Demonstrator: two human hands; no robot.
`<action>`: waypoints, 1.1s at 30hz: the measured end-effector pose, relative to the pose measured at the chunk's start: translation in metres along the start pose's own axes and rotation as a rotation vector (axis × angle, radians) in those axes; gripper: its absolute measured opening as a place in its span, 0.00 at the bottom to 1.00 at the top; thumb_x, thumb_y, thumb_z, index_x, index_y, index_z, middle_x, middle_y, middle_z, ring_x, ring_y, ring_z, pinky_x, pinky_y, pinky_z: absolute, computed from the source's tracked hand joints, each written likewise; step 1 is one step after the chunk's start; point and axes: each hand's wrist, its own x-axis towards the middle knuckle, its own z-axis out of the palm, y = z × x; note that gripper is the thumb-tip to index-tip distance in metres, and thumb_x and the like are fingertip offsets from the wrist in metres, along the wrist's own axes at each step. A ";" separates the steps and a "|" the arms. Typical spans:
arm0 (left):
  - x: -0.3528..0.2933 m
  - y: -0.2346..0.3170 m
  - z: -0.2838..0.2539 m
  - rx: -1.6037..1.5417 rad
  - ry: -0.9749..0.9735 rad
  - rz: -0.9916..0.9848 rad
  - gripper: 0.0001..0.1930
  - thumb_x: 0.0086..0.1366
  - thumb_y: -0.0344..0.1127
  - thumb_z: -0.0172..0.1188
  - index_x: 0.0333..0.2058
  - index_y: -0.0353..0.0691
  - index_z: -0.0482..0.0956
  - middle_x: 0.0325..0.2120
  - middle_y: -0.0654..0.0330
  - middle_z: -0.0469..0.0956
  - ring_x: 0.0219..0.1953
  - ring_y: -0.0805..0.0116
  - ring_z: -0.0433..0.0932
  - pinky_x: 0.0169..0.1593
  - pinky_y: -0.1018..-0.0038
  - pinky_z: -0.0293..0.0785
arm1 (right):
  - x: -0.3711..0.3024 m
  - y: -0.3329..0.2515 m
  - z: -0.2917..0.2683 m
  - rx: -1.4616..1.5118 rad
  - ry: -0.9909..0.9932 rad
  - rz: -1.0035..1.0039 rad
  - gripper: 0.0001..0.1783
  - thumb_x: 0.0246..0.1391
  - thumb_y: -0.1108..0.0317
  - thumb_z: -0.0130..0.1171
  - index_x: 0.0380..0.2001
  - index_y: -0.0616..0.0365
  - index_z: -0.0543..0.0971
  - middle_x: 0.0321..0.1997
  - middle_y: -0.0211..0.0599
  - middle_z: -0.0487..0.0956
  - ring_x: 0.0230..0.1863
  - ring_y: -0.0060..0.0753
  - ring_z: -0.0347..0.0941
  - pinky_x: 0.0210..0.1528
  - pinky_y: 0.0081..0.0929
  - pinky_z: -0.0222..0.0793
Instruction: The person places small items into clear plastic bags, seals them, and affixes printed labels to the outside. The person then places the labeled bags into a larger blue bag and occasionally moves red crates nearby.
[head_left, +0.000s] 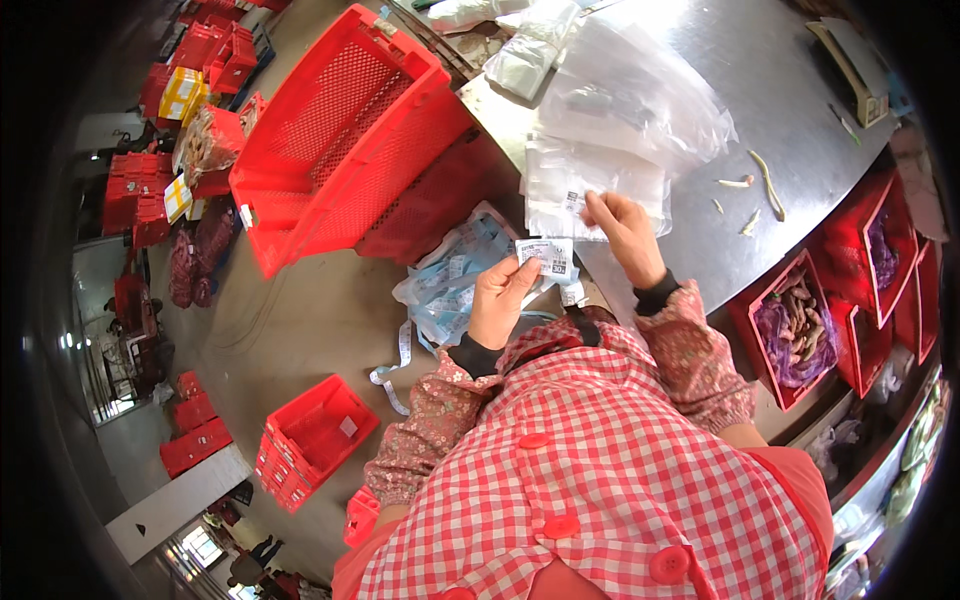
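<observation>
Left hand (500, 300): raised in front of the chest, fingers curled, thumb and forefinger pinched on the lower edge of a small white printed paper label (546, 257). The label sits upright between the two hands, just off the near edge of the curved grey metal worktable (760, 90).

Right hand (625, 228): over the table edge, fingers bent downward with the tips resting on a flat stack of clear plastic bags (590, 185) that carry small white stickers. Whether the fingers have pinched a bag or only press on it cannot be determined. The right hand is just beside the label, not touching it.

Beneath the left hand hangs a bundle of pale blue and white label strips (455, 285), with a white backing ribbon (395, 370) trailing towards the floor. A larger heap of loose clear plastic bags (630, 95) lies further back on the table, touching the flat stack. A few pale, thin vegetable scraps (765, 185) lie on bare metal to the right, well apart from the hands.

A large red perforated plastic crate (340, 130) stands tilted against the table's left side. A stack of smaller red crates (315, 435) rests on the concrete floor at lower left. To the right of the table, red crates holding purple-brown tubers (795, 325) stand below its edge.

The person wears a red-and-white checked apron over floral patterned sleeves (690, 350).
</observation>
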 end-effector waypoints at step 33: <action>0.003 0.000 0.001 0.039 0.010 -0.083 0.16 0.76 0.38 0.51 0.46 0.29 0.79 0.37 0.58 0.84 0.39 0.74 0.81 0.47 0.78 0.75 | -0.017 0.030 0.017 0.240 -0.193 -0.036 0.09 0.62 0.67 0.64 0.37 0.63 0.82 0.33 0.22 0.79 0.35 0.13 0.70 0.39 0.16 0.66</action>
